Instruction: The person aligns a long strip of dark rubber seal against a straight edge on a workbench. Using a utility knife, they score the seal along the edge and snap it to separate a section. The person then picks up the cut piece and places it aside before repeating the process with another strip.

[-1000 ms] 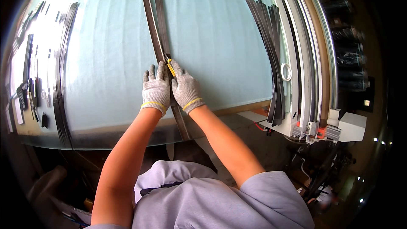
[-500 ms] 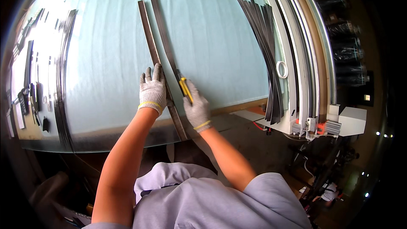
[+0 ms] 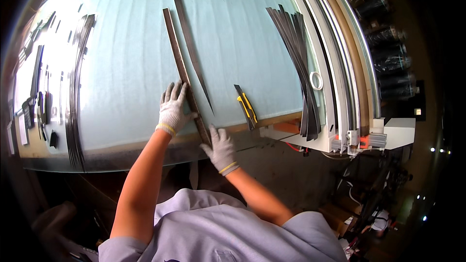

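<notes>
My left hand, in a white knit glove, lies flat with fingers spread on a long dark strip that runs away from me across the pale blue table. My right hand, also gloved, pinches the near end of that strip at the table's front edge. A second, thinner dark sliver tapering to a point lies just right of the strip. A yellow and black utility knife rests on the table to the right of my right hand, beside a short dark offcut.
A fanned bundle of dark strips lies at the right, near a white tape ring and curved metal rails. More dark strips and small pieces lie along the left side. A white bracket block sits off the table's right corner.
My right hand has set the yellow knife down on the table and moved to the strip's near end. The thin sliver now lies apart from the strip. My left hand stayed pressing on the strip.
</notes>
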`<move>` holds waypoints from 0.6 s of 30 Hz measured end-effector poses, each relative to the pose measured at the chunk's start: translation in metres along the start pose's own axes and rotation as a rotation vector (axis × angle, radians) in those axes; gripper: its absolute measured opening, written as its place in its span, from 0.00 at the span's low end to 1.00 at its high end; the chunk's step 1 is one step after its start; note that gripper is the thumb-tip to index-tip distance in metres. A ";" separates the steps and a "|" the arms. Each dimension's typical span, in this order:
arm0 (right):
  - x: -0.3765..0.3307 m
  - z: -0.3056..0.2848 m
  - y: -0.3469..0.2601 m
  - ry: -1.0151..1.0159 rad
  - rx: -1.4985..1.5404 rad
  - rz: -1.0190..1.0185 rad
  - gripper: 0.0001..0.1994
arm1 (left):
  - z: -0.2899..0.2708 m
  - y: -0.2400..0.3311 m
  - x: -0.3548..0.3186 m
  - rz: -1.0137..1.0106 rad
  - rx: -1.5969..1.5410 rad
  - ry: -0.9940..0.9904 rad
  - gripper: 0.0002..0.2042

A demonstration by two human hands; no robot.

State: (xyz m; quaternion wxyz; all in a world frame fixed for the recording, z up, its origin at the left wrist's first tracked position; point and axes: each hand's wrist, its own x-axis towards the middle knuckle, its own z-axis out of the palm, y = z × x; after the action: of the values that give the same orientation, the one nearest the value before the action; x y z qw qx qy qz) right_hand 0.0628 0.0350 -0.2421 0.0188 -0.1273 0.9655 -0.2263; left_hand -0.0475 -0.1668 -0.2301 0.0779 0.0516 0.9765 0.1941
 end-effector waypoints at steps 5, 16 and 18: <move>-0.023 0.015 -0.016 -0.101 -0.033 0.114 0.37 | 0.019 -0.021 -0.048 0.017 -0.212 0.173 0.43; -0.068 0.002 -0.001 -0.141 0.150 0.092 0.26 | 0.025 0.015 -0.091 -0.336 -0.854 0.147 0.17; -0.058 -0.005 -0.017 -0.226 0.354 0.087 0.18 | 0.042 0.009 -0.082 -0.479 -1.143 0.043 0.12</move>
State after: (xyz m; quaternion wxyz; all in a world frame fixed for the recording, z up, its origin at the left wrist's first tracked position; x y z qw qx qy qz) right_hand 0.1219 0.0374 -0.2311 0.1588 -0.1049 0.9069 -0.3759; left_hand 0.0409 -0.1538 -0.2541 0.1150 -0.2227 0.7040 0.6645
